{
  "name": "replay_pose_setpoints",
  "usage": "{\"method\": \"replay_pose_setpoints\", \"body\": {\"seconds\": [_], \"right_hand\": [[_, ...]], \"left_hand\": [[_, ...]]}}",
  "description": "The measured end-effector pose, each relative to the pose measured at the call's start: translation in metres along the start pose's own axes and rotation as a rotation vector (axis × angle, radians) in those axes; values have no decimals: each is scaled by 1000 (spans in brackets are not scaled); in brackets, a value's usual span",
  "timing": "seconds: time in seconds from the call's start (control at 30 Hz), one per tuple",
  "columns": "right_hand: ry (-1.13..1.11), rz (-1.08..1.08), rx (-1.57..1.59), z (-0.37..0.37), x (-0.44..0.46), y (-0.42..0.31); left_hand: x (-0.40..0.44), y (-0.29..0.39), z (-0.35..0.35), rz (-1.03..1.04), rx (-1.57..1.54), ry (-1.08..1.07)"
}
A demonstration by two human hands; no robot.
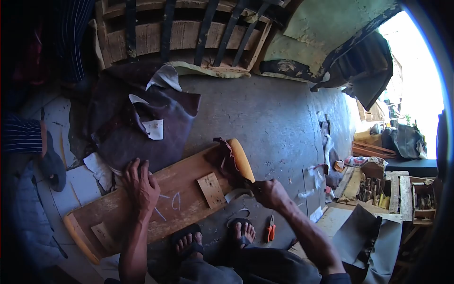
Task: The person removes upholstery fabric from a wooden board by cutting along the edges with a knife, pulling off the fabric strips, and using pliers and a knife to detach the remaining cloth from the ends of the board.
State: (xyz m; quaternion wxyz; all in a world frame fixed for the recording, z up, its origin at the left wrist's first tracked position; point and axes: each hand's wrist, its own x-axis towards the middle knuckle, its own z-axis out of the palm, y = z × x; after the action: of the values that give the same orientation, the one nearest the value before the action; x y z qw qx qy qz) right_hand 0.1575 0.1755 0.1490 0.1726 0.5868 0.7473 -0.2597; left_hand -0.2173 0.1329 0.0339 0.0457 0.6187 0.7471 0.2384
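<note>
A long wooden panel (pixel 177 189) with yellow foam (pixel 241 158) at its ends lies slanted in front of me. It carries chalk marks and a small wood block (pixel 211 190) near its right end. My left hand (pixel 142 186) rests on the panel's far edge, fingers spread. At the right end, a flap of dark maroon leather (pixel 223 163) lies folded over the panel. My right hand (pixel 270 193) is closed at the panel's near right corner, beside the foam; what it grips is hidden. Orange-handled pliers (pixel 270 231) lie on the floor by my feet.
A large maroon leather sheet (pixel 142 111) lies crumpled beyond the panel. A wooden seat frame with dark straps (pixel 165 40) stands at the back. A tool box (pixel 376 191) and grey sheet material (pixel 357 234) are at right. Another person's foot (pixel 56 163) is at left.
</note>
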Motion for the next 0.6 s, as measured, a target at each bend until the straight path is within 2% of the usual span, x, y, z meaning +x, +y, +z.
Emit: {"method": "replay_pose_setpoints", "body": {"seconds": [0.1,0.13,0.23,0.27,0.37,0.43,0.5,0.6], "right_hand": [[-177,-167,245,-25,27,41],[-245,-201,238,-25,41,55],[-207,-157,329,-10,46,60],[-107,-171,259,-3,37,58],[84,-129,-35,-8,-12,17],[76,75,-126,-29,-39,-24],[-85,212,-186,-39,-50,-48],[0,239,-192,-29,-49,-58]], "left_hand": [[-4,3,0,15,36,-9],[-2,3,1,16,50,2],[-9,3,1,23,36,-13],[-5,1,2,18,9,-19],[-3,5,-3,-3,38,-42],[-4,4,-1,4,23,-19],[-5,4,0,13,17,2],[-7,1,3,9,21,7]]}}
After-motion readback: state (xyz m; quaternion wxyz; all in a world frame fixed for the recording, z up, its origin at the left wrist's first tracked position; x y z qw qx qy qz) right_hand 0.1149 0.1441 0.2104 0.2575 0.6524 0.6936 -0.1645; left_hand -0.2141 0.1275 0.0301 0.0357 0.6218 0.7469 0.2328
